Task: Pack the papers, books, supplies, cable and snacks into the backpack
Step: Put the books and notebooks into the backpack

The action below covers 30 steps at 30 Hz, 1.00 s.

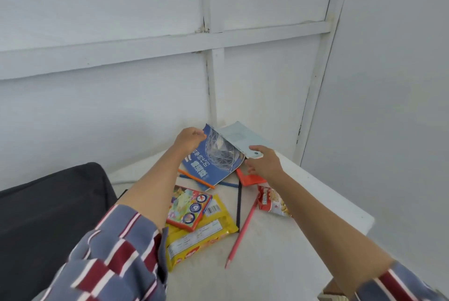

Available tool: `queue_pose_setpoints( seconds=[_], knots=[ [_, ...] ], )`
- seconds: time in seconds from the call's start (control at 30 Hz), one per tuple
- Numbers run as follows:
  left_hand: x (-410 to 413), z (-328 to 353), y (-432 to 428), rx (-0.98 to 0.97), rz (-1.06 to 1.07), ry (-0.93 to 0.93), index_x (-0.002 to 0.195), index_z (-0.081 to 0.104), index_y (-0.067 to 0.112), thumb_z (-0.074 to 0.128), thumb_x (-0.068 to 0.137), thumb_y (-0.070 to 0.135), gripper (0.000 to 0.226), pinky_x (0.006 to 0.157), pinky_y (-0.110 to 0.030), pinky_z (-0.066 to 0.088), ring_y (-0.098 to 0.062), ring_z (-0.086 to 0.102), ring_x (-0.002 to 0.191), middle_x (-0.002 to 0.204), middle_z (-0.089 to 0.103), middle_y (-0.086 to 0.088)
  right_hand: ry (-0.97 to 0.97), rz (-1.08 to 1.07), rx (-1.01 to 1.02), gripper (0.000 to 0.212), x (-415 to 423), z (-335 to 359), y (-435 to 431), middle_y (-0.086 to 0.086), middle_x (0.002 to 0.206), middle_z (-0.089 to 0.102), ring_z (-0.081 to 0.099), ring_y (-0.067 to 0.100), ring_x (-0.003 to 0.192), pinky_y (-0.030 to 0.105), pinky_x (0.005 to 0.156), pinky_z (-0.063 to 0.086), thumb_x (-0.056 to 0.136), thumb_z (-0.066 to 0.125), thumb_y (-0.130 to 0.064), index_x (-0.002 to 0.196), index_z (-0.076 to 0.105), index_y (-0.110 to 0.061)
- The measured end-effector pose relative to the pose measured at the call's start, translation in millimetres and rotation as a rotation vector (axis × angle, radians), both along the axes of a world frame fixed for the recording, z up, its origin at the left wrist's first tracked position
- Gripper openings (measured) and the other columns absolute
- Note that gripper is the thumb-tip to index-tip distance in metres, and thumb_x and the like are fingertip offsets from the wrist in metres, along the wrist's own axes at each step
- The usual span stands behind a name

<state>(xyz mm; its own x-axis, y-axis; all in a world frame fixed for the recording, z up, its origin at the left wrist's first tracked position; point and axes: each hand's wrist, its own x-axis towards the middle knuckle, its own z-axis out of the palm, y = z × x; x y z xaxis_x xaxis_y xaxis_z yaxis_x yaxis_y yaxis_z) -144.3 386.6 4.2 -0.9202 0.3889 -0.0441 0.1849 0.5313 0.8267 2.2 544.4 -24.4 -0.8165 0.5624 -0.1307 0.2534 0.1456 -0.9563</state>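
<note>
My left hand (188, 139) grips the far corner of a blue book (213, 164) and tilts it up off the white table (303, 227). My right hand (263, 163) pinches the near edge of a pale light-blue book (243, 139) that leans over the blue one. Under the books lie an orange pen (196, 179), a blue pen (228, 184) and a red folded item (250, 180). Nearer me lie a colourful flat packet (188, 206), a yellow snack pack (201, 235), a red snack bag (273, 201), a pink pencil (240, 230) and a thin black strip (239, 206). A dark backpack (48, 215) sits at the left.
White panelled walls close off the table at the back and right, forming a corner just behind the books. The table's right edge drops off near the red snack bag. A thin white cable (121, 182) runs along the table beside the backpack.
</note>
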Motion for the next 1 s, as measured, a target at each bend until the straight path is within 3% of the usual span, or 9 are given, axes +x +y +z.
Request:
queue_pose_setpoints(
  seconds=[0.1, 0.27, 0.37, 0.43, 0.53, 0.63, 0.7, 0.87, 1.0],
  knots=[
    [-16, -4, 13, -0.042, -0.026, -0.019, 0.130, 0.050, 0.004, 0.052, 0.094, 0.016, 0.038, 0.090, -0.031, 0.039, -0.025, 0.052, 0.111, 0.130, 0.053, -0.012, -0.027, -0.011, -0.013, 0.045, -11, -5, 1, 0.007, 0.120, 0.054, 0.055, 0.017, 0.057, 0.028, 0.062, 0.053, 0.082, 0.063, -0.003, 0.124, 0.054, -0.014],
    [-44, -14, 24, -0.079, -0.032, -0.012, 0.131, 0.048, 0.005, 0.051, 0.095, 0.015, 0.038, 0.099, -0.034, 0.038, -0.028, 0.048, 0.122, 0.136, 0.049, -0.013, -0.009, -0.046, 0.064, 0.036, -23, -10, 4, 0.004, 0.130, 0.052, 0.056, 0.012, 0.055, 0.022, 0.060, 0.052, 0.084, 0.065, -0.015, 0.119, 0.058, -0.016],
    [-56, -25, 27, -0.122, -0.050, 0.014, 0.135, 0.044, 0.005, 0.049, 0.096, 0.015, 0.041, 0.103, -0.036, 0.034, -0.028, 0.042, 0.128, 0.141, 0.044, -0.014, -0.016, -0.060, 0.085, 0.034, -27, -15, 5, 0.006, 0.123, 0.055, 0.054, 0.007, 0.046, 0.014, 0.048, 0.048, 0.083, 0.064, -0.012, 0.117, 0.060, -0.016],
    [-63, -32, 28, -0.125, -0.049, 0.021, 0.139, 0.039, 0.005, 0.049, 0.096, 0.016, 0.045, 0.106, -0.035, 0.031, -0.027, 0.037, 0.132, 0.145, 0.038, -0.013, -0.013, -0.064, 0.073, 0.033, -30, -19, 4, 0.012, 0.119, 0.059, 0.055, 0.005, 0.045, 0.019, 0.054, 0.052, 0.082, 0.063, -0.011, 0.115, 0.061, -0.017],
    [-72, -39, 30, -0.114, -0.043, 0.007, 0.146, 0.027, 0.010, 0.047, 0.097, 0.016, 0.053, 0.112, -0.034, 0.025, -0.025, 0.027, 0.139, 0.152, 0.026, -0.009, -0.021, -0.063, 0.091, 0.032, -34, -24, 0, 0.017, 0.116, 0.063, 0.064, 0.015, 0.070, 0.038, 0.082, 0.056, 0.080, 0.063, -0.015, 0.112, 0.062, -0.020],
    [-80, -43, 33, -0.088, -0.057, -0.037, 0.149, 0.017, 0.013, 0.045, 0.097, 0.013, 0.059, 0.115, -0.035, 0.021, -0.023, 0.022, 0.141, 0.155, 0.019, -0.007, -0.038, -0.088, 0.110, 0.033, -38, -27, -2, 0.013, 0.112, 0.065, 0.065, 0.024, 0.096, 0.041, 0.090, 0.052, 0.078, 0.063, -0.015, 0.109, 0.064, -0.024],
    [-83, -44, 35, -0.059, -0.064, -0.075, 0.149, 0.016, 0.013, 0.043, 0.097, 0.009, 0.059, 0.114, -0.036, 0.024, -0.024, 0.025, 0.140, 0.154, 0.022, -0.010, -0.036, -0.106, 0.111, 0.032, -39, -27, -3, 0.011, 0.110, 0.066, 0.064, 0.024, 0.100, 0.039, 0.092, 0.051, 0.077, 0.063, -0.014, 0.106, 0.064, -0.025],
    [-86, -46, 38, -0.012, -0.024, -0.126, 0.148, 0.021, 0.011, 0.045, 0.095, 0.005, 0.058, 0.105, -0.033, 0.031, -0.028, 0.036, 0.133, 0.147, 0.034, -0.014, -0.005, -0.175, 0.102, 0.025, -39, -26, -4, 0.007, 0.107, 0.068, 0.066, 0.022, 0.090, 0.029, 0.083, 0.052, 0.079, 0.064, -0.010, 0.102, 0.068, -0.020],
    [-83, -38, 38, 0.085, 0.040, -0.128, 0.145, 0.028, 0.006, 0.049, 0.094, 0.002, 0.056, 0.100, -0.027, 0.033, -0.026, 0.038, 0.130, 0.144, 0.037, -0.014, 0.063, -0.235, 0.152, 0.024, -33, -17, -3, 0.008, 0.097, 0.070, 0.061, 0.017, 0.065, 0.026, 0.070, 0.051, 0.082, 0.062, -0.007, 0.104, 0.070, -0.013]
  ],
)
